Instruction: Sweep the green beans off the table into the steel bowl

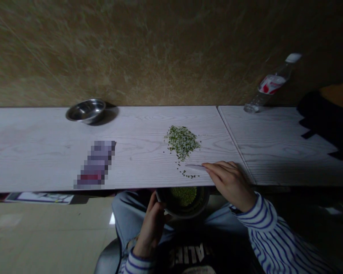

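My left hand grips the rim of a metal bowl, held just below the table's front edge. Small green beans, which look like mung beans, lie inside it. My right hand pinches a thin, pale, flat card seen nearly edge-on, low over the tabletop. Beyond the card spreads a pile of green beans mixed with small white grains. A few loose beans lie between the card and the edge.
On the pale wood-grain table a shiny metal bowl stands at the back left. A blurred-out flat object lies in front of it. At the right are a plastic bottle and dark cloth. A marbled wall rises behind.
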A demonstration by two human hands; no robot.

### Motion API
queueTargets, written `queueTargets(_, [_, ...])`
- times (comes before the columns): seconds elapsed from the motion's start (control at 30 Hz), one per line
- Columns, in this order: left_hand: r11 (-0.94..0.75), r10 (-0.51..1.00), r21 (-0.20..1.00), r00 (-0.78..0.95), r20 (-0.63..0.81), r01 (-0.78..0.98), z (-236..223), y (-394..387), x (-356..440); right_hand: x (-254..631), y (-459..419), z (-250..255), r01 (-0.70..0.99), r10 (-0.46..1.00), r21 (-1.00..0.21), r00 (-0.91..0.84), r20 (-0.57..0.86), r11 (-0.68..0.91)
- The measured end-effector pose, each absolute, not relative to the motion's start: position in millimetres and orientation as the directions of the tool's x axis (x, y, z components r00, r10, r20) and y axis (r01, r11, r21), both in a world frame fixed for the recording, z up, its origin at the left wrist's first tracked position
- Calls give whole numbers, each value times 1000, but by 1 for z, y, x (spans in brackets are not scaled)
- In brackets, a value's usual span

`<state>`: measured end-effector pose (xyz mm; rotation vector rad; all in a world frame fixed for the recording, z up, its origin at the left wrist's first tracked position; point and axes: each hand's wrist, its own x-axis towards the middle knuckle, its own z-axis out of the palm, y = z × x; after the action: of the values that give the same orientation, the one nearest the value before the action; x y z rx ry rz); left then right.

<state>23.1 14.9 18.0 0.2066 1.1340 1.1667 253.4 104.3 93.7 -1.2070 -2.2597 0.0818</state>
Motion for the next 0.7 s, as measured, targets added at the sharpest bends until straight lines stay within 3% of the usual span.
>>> queueTargets(0.7, [424,805,662,-77,-588,-617,22,17,20,232,134,95,746,759,-305,-389,522,592])
